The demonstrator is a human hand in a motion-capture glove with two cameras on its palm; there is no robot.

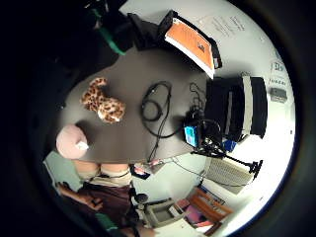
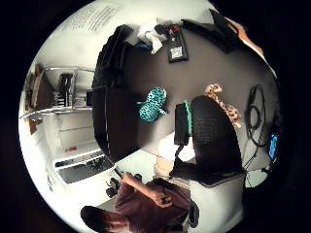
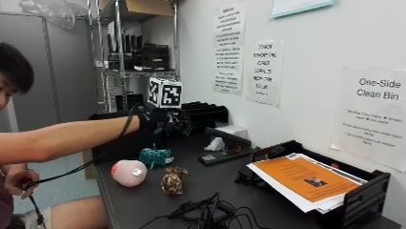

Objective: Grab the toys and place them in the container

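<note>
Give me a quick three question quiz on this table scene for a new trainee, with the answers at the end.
1. True or false: the gloved right hand is already holding a toy.
2. Multiple choice: which toy lies nearest the table's front edge in the outside view? A) pink round toy B) teal patterned toy C) leopard-print toy
3. Fill in: the sheet on top of the black paper tray is ____.

Key: 1 false, the hand is raised above the table and all three toys lie on it; 2 A; 3 orange.
</note>
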